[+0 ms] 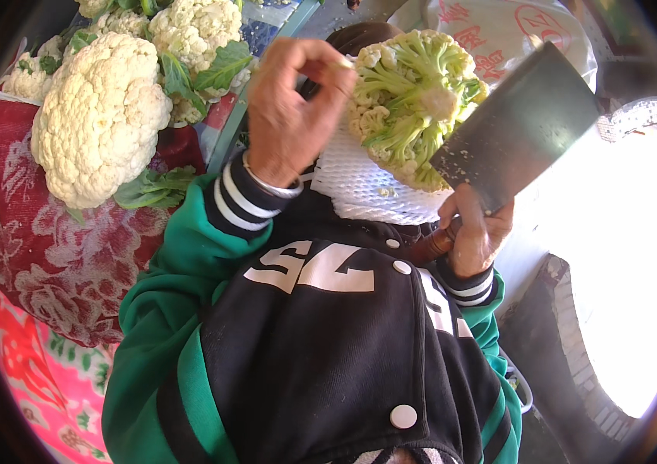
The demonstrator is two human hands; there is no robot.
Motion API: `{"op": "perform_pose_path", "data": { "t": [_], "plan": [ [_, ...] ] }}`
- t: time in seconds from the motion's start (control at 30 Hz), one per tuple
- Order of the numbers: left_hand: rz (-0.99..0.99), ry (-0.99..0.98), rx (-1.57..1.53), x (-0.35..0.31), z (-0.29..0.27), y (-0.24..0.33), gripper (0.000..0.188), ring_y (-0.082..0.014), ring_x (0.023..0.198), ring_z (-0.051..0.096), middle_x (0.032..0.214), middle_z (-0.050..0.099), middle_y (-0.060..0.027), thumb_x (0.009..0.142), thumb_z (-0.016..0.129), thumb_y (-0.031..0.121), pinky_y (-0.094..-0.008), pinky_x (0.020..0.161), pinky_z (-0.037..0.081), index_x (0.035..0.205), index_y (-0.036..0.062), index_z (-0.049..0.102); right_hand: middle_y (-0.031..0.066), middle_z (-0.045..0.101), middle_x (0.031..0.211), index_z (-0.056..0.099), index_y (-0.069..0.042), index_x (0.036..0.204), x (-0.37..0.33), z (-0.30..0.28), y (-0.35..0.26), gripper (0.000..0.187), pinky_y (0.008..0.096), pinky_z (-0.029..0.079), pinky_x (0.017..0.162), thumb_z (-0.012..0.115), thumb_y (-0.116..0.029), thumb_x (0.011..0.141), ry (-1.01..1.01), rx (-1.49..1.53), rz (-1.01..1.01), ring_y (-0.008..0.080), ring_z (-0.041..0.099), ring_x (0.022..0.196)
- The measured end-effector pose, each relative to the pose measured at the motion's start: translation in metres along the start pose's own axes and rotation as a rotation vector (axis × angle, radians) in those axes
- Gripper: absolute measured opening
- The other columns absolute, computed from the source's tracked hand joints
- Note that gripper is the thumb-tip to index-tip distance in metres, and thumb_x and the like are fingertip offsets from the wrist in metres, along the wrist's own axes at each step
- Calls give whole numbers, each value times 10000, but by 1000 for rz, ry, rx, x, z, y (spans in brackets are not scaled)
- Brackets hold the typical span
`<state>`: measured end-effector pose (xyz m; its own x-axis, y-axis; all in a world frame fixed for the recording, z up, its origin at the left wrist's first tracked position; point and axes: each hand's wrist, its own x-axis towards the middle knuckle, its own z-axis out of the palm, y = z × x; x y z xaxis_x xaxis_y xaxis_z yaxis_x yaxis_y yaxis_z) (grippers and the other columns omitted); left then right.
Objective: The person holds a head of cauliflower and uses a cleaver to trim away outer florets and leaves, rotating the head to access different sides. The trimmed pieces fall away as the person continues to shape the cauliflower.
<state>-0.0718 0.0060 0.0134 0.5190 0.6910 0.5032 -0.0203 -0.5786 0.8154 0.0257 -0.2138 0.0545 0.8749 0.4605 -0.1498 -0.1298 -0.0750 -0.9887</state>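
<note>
A cauliflower head (421, 104) rests stem side up on white foam netting (383, 193) over my lap, its pale green stalks showing. My right hand (474, 232) grips a cleaver (526, 127) by its wooden handle. The dark, broad blade slants up to the right, overlapping the right edge of the cauliflower, and pale crumbs stick to it. Just left of the cauliflower, my left hand (297, 104) is raised with thumb and forefinger pinched together. Something small and pale shows at those fingertips, too small to name.
To my left, a large cauliflower (100, 120) and several others with green leaves lie by a red patterned cloth (58, 255). A white plastic bag (491, 31) with red print lies beyond my lap. Bright light washes out the right side.
</note>
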Motion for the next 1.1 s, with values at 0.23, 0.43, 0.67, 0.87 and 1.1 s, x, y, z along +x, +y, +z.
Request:
{"op": "perform_pose_path", "data": {
  "t": [0.23, 0.43, 0.67, 0.87, 1.1],
  "plan": [
    [150, 108, 270, 5, -12, -25, 371, -267, 874, 585, 1020, 592, -92, 753, 557, -81, -363, 799, 484, 1097, 53, 595, 103, 593, 618, 493, -5, 1121, 3, -3, 3, 228, 223, 367, 429, 610, -39, 928, 65, 14, 2, 140, 524, 469],
    [-159, -82, -30, 1, -7, -14, 98, -145, 751, 677, 877, 693, -77, 884, 640, -15, -245, 686, 525, 979, 7, 653, 82, 591, 658, 521, -16, 1084, 5, 0, 1, 223, 219, 353, 407, 605, -2, 878, 92, 17, 22, 135, 510, 455],
    [-71, -303, 8, -3, -9, -7, 86, -126, 722, 650, 862, 690, -52, 878, 645, -23, -246, 671, 511, 959, 3, 656, 92, 574, 616, 484, -8, 1115, 9, -2, 4, 239, 222, 352, 400, 611, -18, 913, 64, 13, 18, 136, 512, 461],
    [-139, -411, 99, -4, -14, -5, 108, -171, 698, 652, 841, 679, -73, 846, 669, -21, -269, 660, 510, 950, -3, 652, 87, 568, 609, 491, -19, 1137, 10, -2, 6, 245, 216, 331, 382, 598, 0, 916, 80, 11, 24, 125, 497, 445],
    [-217, -541, 238, -9, -22, -5, 133, -261, 675, 668, 768, 688, -150, 848, 690, 132, -336, 653, 522, 888, 5, 705, 83, 571, 602, 502, -23, 1122, 8, 1, 3, 225, 210, 326, 386, 600, -18, 919, 103, -7, 22, 115, 489, 439]
  ]
}}
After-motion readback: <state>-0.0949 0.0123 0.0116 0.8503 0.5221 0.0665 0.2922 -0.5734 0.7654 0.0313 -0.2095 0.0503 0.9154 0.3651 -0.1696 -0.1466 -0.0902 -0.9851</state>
